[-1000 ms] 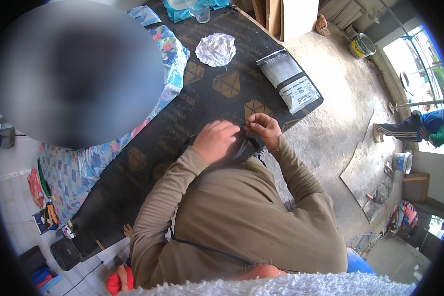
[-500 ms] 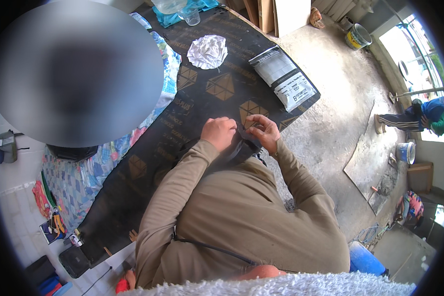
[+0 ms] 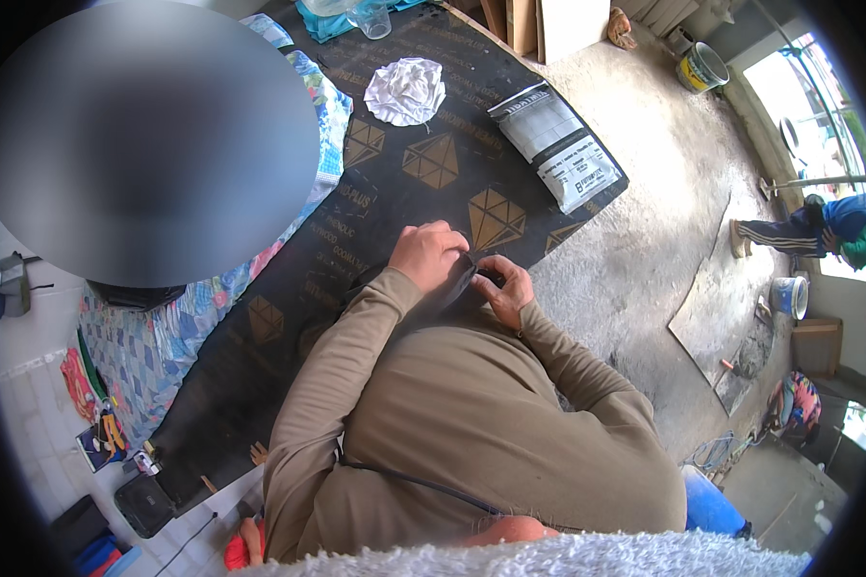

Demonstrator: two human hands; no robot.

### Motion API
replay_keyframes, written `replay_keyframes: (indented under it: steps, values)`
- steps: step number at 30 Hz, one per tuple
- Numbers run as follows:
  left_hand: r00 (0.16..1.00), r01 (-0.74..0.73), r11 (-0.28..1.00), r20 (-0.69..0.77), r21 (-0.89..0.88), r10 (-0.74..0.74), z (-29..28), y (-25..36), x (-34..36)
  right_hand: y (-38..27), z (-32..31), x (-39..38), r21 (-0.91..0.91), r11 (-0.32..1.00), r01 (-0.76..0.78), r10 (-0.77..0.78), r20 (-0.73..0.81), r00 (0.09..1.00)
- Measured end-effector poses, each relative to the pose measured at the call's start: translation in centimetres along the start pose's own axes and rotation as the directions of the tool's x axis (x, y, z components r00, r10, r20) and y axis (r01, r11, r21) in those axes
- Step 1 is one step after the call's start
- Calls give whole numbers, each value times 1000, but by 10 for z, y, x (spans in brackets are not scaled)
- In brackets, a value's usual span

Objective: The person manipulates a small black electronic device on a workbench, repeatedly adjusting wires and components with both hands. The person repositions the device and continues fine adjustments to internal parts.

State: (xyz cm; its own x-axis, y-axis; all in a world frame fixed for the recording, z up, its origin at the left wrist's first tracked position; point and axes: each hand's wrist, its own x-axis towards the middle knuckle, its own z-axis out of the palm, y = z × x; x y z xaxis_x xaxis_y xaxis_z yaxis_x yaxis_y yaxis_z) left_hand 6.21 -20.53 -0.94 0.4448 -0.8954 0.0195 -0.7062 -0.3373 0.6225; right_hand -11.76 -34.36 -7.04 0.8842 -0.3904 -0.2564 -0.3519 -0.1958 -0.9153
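My left hand point(image 3: 431, 255) and my right hand point(image 3: 506, 291) are close together above my lap. Between them is a piece of dark, thin material point(image 3: 464, 277), which looks like black cloth; its full shape is hidden by my hands and body. The fingers of my left hand pinch its upper edge, and my right thumb and fingers close on the side facing them. Beyond my hands lies a white, ruffled, round cloth piece point(image 3: 405, 91). To its right, a grey and white plastic packet point(image 3: 560, 149) rests flat at the board's edge.
The dark printed board point(image 3: 356, 216) reaches from my lap to the far side, with a clear plastic cup point(image 3: 371, 21) there. Patterned bedding point(image 3: 149, 346) lies left. A person point(image 3: 818, 231) in blue stands at the right, near a bucket point(image 3: 790, 297). A blurred patch covers the upper left.
My right hand has come down and inward, against the dark cloth near my left hand. Its raised pinch has lowered. My left hand has shifted only slightly.
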Motion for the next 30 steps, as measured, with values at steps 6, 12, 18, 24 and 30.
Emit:
replay_keyframes:
  steps: [6,12,18,24,30]
  values:
    - [991,79,997,105,12,-80,-8,6,-4,-18,1,-22,-62,996,57,-73,-298,952]
    - [994,55,995,87,83,-62,-6,10,-1,-26,-1,-10,571,599,-561,519,257,815]
    - [989,124,992,88,-31,-121,-9,12,-5,-3,18,-11,589,671,-451,426,191,884]
    - [996,10,1000,89,-14,-9,-4,6,-7,7,22,-10,564,723,-399,371,171,913]
    - [982,52,997,179,61,-62,-5,4,-5,22,25,-8,435,852,-292,279,96,956]
